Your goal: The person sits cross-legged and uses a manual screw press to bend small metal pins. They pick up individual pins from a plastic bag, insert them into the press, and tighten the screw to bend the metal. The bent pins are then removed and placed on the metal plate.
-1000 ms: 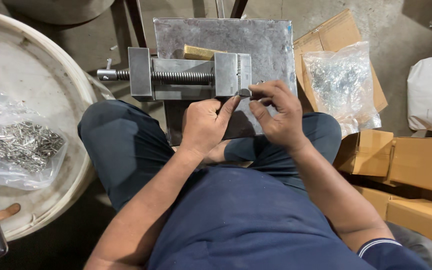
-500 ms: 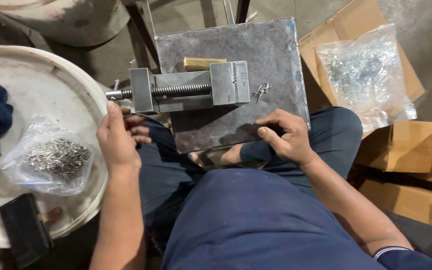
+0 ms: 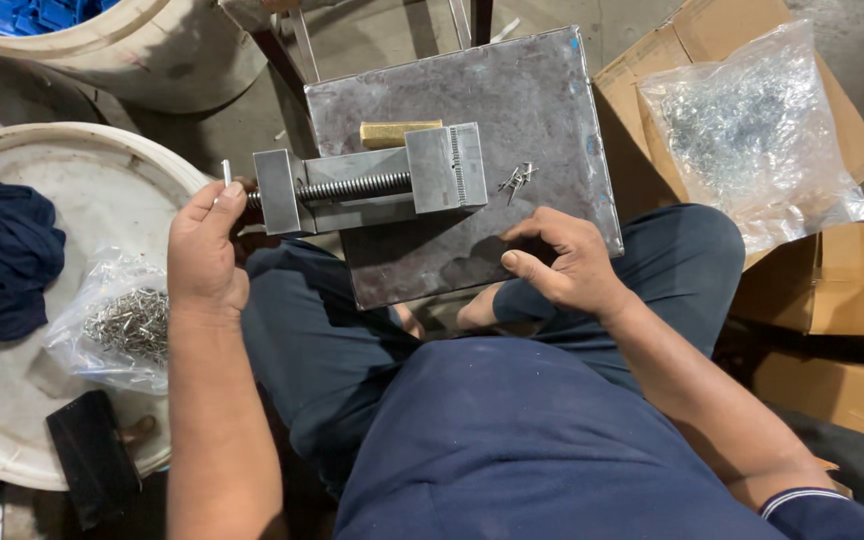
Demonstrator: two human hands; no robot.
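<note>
A steel vise [image 3: 372,185] lies on a grey metal plate [image 3: 522,90] across my lap. My left hand [image 3: 204,255] is closed around the thin handle [image 3: 226,172] at the vise's left end. A small bent metal piece [image 3: 517,180] lies on the plate just right of the vise jaw. My right hand [image 3: 562,262] rests on the plate's near edge below that piece, fingers curled, with nothing visible in them. A brass-coloured block [image 3: 398,132] sits behind the vise.
A clear bag of small metal parts [image 3: 127,325], a blue cloth [image 3: 2,250] and a black object [image 3: 92,455] lie on a round white lid [image 3: 62,165] at left. At right, another bag of parts [image 3: 747,130] rests on cardboard boxes [image 3: 832,285]. A tub [image 3: 142,60] stands behind.
My left hand left the vise jaw and went to the handle at the left end. My right hand drew back from the jaw to the plate's near edge.
</note>
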